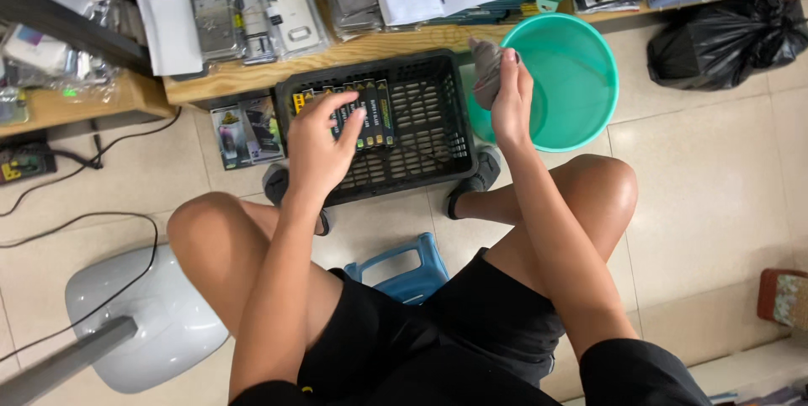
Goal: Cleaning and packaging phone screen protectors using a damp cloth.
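The work in hand looks like wiping stock: small flat packs (362, 113) stand in a row along the far side of a black crate (421, 120) on the floor, against the shelf edge. The left hand (320, 149) lies on the row, fingers loosely spread, gripping nothing clearly. The right hand (511, 103) is closed around a grey cloth (486, 69) beside a green basin (581, 78). Next likely needs one pack lifted clear to meet the cloth.

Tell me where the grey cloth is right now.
In the head view, the grey cloth is bunched in the right hand, held over the near rim of the teal basin, just right of the black crate.
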